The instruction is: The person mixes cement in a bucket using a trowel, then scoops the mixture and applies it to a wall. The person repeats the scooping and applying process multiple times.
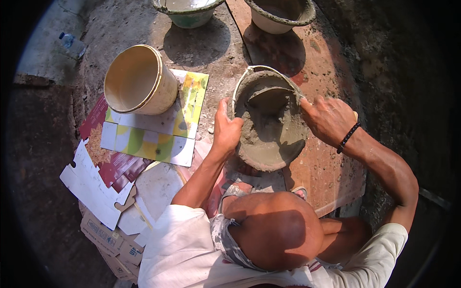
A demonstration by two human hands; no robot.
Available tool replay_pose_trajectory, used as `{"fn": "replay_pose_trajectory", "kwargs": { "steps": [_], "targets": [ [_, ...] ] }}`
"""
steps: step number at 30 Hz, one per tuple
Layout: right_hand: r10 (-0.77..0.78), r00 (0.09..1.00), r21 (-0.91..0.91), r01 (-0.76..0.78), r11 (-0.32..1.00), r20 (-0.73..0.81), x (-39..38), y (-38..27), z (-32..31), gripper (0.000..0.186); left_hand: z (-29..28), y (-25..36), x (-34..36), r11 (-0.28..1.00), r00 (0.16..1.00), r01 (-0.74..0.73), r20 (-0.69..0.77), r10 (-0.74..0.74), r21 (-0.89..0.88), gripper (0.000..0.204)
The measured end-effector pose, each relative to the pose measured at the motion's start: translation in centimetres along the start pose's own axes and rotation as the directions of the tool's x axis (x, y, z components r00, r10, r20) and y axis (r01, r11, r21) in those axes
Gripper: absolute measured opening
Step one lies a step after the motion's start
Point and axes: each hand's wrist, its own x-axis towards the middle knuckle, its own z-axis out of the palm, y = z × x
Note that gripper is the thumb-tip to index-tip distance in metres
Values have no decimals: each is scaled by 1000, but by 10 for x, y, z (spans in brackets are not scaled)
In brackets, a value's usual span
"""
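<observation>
A bucket of wet grey mortar (271,156) stands in front of my knees, its pale wire handle lying up along the far rim. My left hand (226,128) is closed on the bucket's left rim, thumb pointing upward. At the right rim, my right hand (330,119) is wrapped round the handle of what looks like a trowel; a pale handle end shows beside the wrist. The rounded, mortar-coated blade (273,99) lies inside the bucket, at its far side. Part of the tool between hand and blade is hard to make out.
An off-white bucket (165,96) sits on printed card sheets (175,150) at the left. Two mortar-smeared basins, one greenish (192,20) and one pale (271,23), stand beyond. Torn cardboard (93,180) lies near left, a reddish board (331,168) at right, a plastic bottle (72,44) far left.
</observation>
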Motion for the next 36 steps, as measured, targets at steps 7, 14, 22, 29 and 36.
{"fn": "replay_pose_trajectory", "kwargs": {
  "steps": [7, 14, 22, 29, 36],
  "targets": [
    [-12, 999, 194, 2, 981, 49, -3, -14, 71, 13, 20, 6, -3, 998, 997, -40, 62, 44, -57, 59],
    [-160, 955, 292, 83, 953, 251, -39, -27, 11, 22, 6, 12, -7, 998, 999, 48, 14, -47, -51, 62],
    [-20, 999, 92, 17, 996, 39, 4, -5, 28, 13, 10, 17, -8, 994, 998, 63, 34, -60, -84, 58],
    [34, 999, 92, -34, 995, -2, 10, -6, 57, 12, 22, 7, -10, 998, 999, -50, 19, 51, -29, 54],
    [-182, 949, 265, 112, 958, 257, -35, -25, 1, 13, -1, 4, -9, 1000, 1000, -2, 6, 2, -13, 59]
  ]
}}
